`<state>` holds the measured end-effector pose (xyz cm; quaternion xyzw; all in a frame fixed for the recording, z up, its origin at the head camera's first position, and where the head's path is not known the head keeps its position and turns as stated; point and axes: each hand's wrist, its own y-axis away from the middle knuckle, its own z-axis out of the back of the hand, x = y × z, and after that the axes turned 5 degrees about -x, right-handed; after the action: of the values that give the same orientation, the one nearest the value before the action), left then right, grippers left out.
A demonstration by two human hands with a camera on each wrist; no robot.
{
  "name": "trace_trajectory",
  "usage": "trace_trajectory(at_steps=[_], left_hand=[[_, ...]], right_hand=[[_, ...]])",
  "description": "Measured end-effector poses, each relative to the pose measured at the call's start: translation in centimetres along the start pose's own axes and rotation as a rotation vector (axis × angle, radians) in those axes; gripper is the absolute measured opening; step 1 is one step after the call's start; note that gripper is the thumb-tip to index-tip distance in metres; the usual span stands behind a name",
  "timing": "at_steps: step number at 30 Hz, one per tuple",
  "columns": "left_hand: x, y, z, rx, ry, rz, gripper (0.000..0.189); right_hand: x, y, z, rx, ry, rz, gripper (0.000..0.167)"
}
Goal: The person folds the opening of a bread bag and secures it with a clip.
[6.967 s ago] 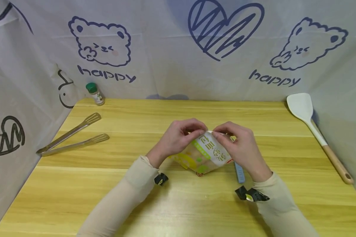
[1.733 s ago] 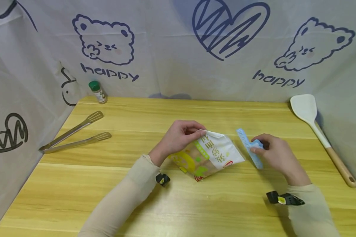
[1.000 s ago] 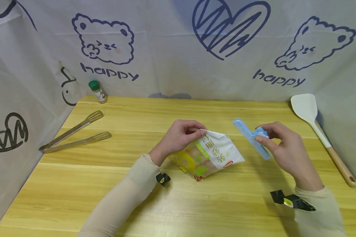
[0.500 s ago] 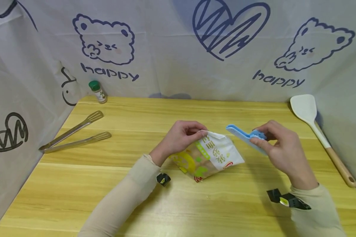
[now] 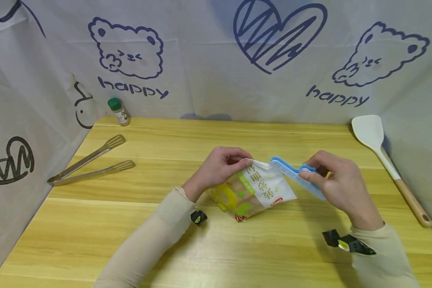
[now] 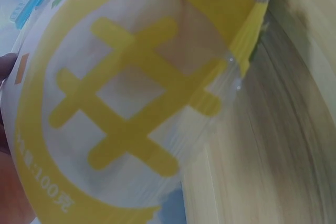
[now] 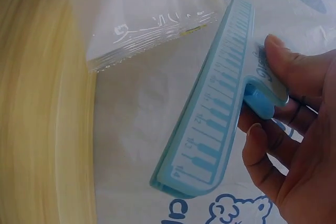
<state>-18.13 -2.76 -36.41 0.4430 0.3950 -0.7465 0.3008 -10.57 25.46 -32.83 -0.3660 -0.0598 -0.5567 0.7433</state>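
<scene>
In the head view my left hand pinches the folded top of a bread bag, white and clear plastic with yellow and green print. The bag's other end hangs low over the table. My right hand grips a long pale-blue bag clip by its handles, thumb on the near side. The clip's tip overlaps the folded top corner of the bag. Printed numbers and bars run along the clip in the right wrist view. The bag's yellow lattice print fills most of the left wrist view.
Metal tongs lie spread at the left of the wooden table. A green-capped seasoning jar stands at the back left corner. A white spatula with a wooden handle leans along the right side. Printed cloth hangs behind.
My right hand first let go of the bag's top, then took the clip from the table and raised it. It has since come left to the bag. My left hand has kept its pinch.
</scene>
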Motion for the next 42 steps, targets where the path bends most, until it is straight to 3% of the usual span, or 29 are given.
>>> trace_trajectory(at_steps=[13,22,33,42], left_hand=[[-0.1,-0.2,-0.2,0.002,-0.022,-0.023,0.014],[-0.1,-0.3,-0.5,0.009,-0.031,-0.042,0.013],[-0.1,-0.2,-0.6,0.019,-0.023,0.006,0.01],[-0.1,-0.2,-0.5,-0.024,0.045,0.058,0.009]], right_hand=[[-0.2,-0.2,-0.2,0.035,0.062,0.033,0.015],[0.1,-0.8,-0.6,0.043,0.074,0.104,0.015],[0.1,-1.1,-1.3,0.071,0.062,0.087,0.014],[0.2,-1.4,-1.5,0.098,0.033,0.054,0.011]])
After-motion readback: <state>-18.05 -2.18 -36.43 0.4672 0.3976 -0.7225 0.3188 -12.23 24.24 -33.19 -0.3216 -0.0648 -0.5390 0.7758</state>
